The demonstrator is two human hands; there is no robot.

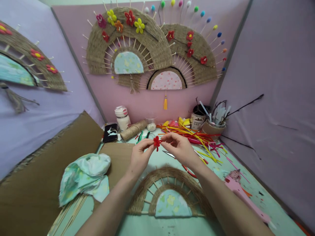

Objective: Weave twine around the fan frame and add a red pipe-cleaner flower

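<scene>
A small red pipe-cleaner flower is pinched between both hands above the table. My left hand grips its left side between thumb and fingers. On the other side, my right hand pinches the red stem end, with its fingers closed. Below my wrists lies a woven twine fan with a half-round floral cloth centre. Red-handled scissors rest on the table, partly hidden under my right hand.
Loose coloured pipe cleaners spread behind my right hand. A twine roll and white bottle stand at the back. Crumpled cloth lies on cardboard at left, a pink glue gun at right. Decorated fans hang on the back wall.
</scene>
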